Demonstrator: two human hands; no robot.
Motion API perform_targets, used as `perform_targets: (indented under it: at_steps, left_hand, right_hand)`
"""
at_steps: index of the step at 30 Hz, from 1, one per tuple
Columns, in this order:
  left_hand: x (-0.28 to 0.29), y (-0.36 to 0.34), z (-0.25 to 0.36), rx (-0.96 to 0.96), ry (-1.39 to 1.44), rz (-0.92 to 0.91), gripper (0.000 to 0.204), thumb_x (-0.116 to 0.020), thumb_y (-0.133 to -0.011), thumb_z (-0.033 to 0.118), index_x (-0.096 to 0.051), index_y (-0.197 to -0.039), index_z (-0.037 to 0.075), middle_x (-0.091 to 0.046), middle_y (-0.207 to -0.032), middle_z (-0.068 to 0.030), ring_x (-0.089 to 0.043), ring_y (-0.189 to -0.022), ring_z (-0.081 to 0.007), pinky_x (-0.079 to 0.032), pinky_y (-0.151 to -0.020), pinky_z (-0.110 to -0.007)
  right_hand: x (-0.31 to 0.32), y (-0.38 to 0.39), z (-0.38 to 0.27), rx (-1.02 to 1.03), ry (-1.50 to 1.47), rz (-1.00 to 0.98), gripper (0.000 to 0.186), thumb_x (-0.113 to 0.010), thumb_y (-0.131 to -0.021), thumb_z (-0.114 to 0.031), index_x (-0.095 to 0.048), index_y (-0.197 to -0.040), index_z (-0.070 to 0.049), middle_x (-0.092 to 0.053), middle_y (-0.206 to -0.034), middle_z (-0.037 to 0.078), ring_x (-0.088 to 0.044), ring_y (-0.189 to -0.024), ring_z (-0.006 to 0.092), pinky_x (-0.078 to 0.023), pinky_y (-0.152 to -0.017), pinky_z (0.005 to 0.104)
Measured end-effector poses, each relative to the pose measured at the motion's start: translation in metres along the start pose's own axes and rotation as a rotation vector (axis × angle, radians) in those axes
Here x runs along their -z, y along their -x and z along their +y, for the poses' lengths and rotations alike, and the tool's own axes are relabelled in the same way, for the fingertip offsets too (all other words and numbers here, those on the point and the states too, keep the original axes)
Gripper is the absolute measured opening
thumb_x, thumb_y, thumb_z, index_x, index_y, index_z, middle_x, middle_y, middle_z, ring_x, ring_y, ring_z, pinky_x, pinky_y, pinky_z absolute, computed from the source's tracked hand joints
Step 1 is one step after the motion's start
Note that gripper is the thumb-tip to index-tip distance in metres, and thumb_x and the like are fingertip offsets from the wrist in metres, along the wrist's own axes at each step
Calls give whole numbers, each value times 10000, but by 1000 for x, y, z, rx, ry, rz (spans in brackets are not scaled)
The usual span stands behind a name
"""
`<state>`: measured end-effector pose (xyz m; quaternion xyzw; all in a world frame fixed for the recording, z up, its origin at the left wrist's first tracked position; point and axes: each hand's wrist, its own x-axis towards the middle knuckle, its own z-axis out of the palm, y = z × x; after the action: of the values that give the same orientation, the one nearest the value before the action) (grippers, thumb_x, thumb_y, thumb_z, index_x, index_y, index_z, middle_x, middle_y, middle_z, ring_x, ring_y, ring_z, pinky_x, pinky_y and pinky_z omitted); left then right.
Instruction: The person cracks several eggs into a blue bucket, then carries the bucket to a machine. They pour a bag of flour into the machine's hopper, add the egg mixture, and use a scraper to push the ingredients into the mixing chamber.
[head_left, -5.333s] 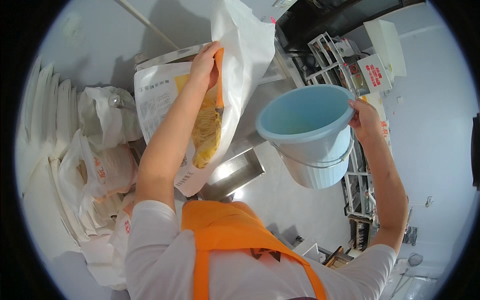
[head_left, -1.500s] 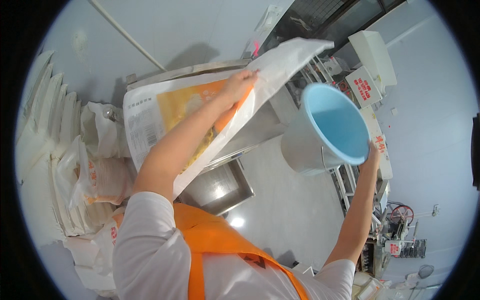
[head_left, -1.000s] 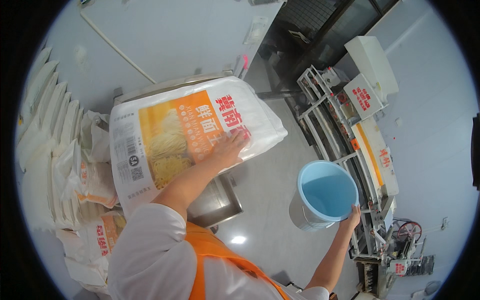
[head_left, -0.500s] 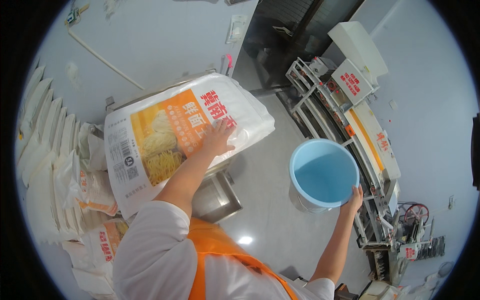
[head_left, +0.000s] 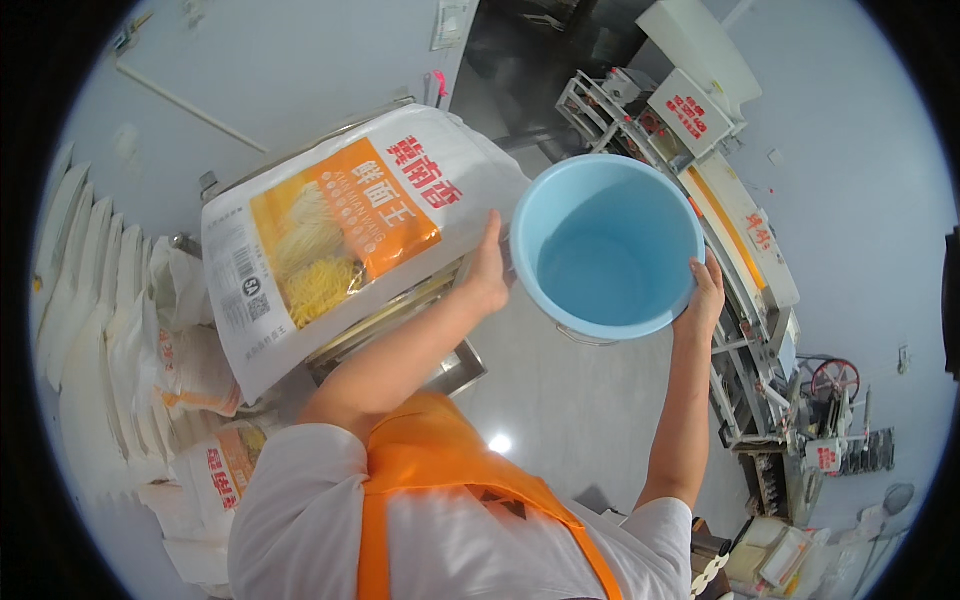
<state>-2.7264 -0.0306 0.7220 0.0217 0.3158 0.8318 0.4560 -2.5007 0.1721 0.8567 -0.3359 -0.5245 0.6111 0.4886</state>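
Note:
A light blue bucket (head_left: 610, 240) is tilted so that its bare inside faces me, and its thin wire handle hangs below the near rim. My right hand (head_left: 706, 290) grips the right side of the rim, fingers over the edge. By the bucket's left wall is my left hand (head_left: 488, 268), its thumb raised and apart; the bucket hides part of the other fingers, and I cannot tell whether they touch it. Left of that hand, a large white sack (head_left: 375, 205) with an orange panel and a noodle picture lies on a metal-framed stand.
Stacked white sacks (head_left: 110, 330) line the left wall. A metal tray (head_left: 460, 368) sits under the stand. Along the right wall runs a long white-and-metal machine (head_left: 735, 215) with a red wheel (head_left: 835, 378) near its close end. Grey floor (head_left: 560, 420) lies between.
My left hand has left the sack and moved right, to the bucket's side. The bucket, in my right hand, has come up and to the left, closer to the sack.

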Motion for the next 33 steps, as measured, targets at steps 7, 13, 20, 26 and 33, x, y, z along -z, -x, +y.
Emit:
perform_targets:
  at_steps: [7, 13, 20, 26, 33]
  left_hand:
    - [-23, 37, 74, -40, 99, -164, 876, -305, -1063, 715, -380, -1590, 20, -547, -1521, -180, -545, -1399, -309, -460, -1167, -460]
    - [-8, 14, 121, -37, -55, -153, 924, -290, -1041, 756, -343, -1618, 36, -585, -1456, -202, -609, -1295, -323, -491, -1117, -491]
    - [1, 25, 157, -152, 141, -144, 896, -386, -1056, 691, -360, -1570, -43, -549, -1456, -255, -557, -1358, -388, -428, -1187, -502]
    - [61, 61, 138, -38, 63, -6, 822, -430, -1071, 632, -427, -1497, -72, -523, -1460, -256, -543, -1354, -366, -426, -1188, -483]
    - [161, 94, 56, 307, -74, 152, 668, -529, -1052, 586, -586, -1215, -59, -639, -1156, -210, -647, -1091, -336, -557, -995, -475]
  right_hand:
    - [-24, 31, -30, 49, 79, -115, 481, -669, -910, 0, -617, -1388, 2, -736, -1107, 153, -740, -950, 225, -627, -850, 366]
    - [-38, 63, -57, 54, 246, -198, 464, -691, -882, 5, -677, -1346, -9, -744, -1081, 132, -735, -907, 191, -610, -838, 325]
    - [-31, 79, -42, 52, 318, -249, 471, -739, -856, -59, -696, -1323, -19, -742, -1088, 124, -716, -871, 185, -584, -828, 304]
    - [-4, 73, -36, 45, 131, 1, 434, -687, -899, -36, -683, -1333, -14, -739, -1150, 145, -729, -978, 208, -610, -874, 330]
    - [-1, 83, -45, 107, 83, 66, 455, -685, -906, -41, -665, -1358, 5, -733, -1191, 157, -725, -1043, 222, -603, -919, 340]
